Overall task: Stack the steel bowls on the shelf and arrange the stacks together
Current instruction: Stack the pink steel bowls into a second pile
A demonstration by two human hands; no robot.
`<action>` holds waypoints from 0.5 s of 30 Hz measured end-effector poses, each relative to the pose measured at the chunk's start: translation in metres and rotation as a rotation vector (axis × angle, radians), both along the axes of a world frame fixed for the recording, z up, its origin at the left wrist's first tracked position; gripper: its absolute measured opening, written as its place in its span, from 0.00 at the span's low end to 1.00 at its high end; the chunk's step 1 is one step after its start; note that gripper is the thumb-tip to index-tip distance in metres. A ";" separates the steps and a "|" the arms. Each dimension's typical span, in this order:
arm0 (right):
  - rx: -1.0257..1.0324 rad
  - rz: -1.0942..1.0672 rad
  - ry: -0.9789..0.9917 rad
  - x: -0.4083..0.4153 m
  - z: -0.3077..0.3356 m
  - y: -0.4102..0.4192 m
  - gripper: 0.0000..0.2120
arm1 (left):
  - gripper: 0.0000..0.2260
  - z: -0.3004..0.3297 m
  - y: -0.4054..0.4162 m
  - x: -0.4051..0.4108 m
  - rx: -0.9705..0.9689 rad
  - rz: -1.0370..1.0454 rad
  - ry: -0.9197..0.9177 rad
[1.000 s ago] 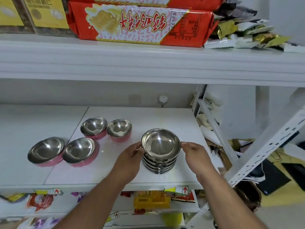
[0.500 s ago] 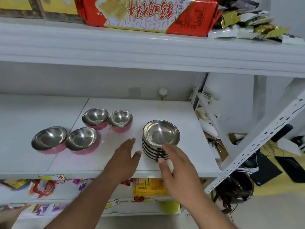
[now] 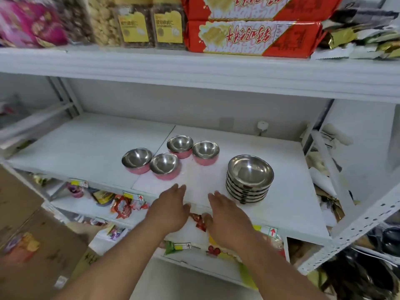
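Observation:
A stack of several steel bowls (image 3: 250,179) stands on the white shelf (image 3: 91,146), right of middle. Left of it sit several single pink-sided steel bowls: two at the back (image 3: 180,146) (image 3: 205,152) and two nearer the front (image 3: 136,160) (image 3: 165,165). My left hand (image 3: 171,207) hovers flat over the shelf's front edge, fingers apart, holding nothing. My right hand (image 3: 227,215) is beside it, also empty with fingers spread, just left of the stack and not touching it.
The shelf above carries red biscuit packs (image 3: 251,37), jars with yellow labels (image 3: 149,27) and foil packets (image 3: 357,37). Snack packets (image 3: 123,205) fill the shelf below. A slanted white perforated upright (image 3: 359,221) stands at the right. A cardboard box (image 3: 26,245) sits at lower left.
Both hands let go of the stack and drew back to the shelf's front edge, left of it. The camera swung left and up, so the bowls now sit further right in view.

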State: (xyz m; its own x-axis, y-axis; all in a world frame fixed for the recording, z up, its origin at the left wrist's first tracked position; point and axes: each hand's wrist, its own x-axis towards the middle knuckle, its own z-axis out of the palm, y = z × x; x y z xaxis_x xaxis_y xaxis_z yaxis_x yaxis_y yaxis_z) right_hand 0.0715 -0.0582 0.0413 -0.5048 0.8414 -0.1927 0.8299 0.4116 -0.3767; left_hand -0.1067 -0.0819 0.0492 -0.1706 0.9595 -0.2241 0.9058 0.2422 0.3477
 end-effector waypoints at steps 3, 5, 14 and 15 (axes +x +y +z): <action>-0.016 0.017 -0.001 -0.008 -0.006 -0.006 0.32 | 0.30 0.001 -0.018 -0.006 -0.008 0.006 0.053; -0.011 0.021 -0.008 -0.015 -0.009 -0.012 0.32 | 0.30 0.000 -0.027 -0.012 -0.008 0.006 0.075; 0.001 -0.018 -0.055 -0.058 -0.013 -0.006 0.33 | 0.30 -0.006 -0.024 -0.067 0.025 0.013 0.054; -0.006 -0.032 -0.059 -0.068 -0.013 -0.001 0.34 | 0.30 -0.007 -0.019 -0.078 0.022 0.008 0.052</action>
State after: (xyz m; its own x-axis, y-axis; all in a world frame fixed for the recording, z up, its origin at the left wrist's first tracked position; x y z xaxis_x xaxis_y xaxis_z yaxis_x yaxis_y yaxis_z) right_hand 0.0037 -0.0595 0.0285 -0.4655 0.8557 -0.2262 0.8634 0.3827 -0.3288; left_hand -0.1849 -0.1009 0.0423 -0.1887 0.9628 -0.1932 0.9210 0.2418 0.3055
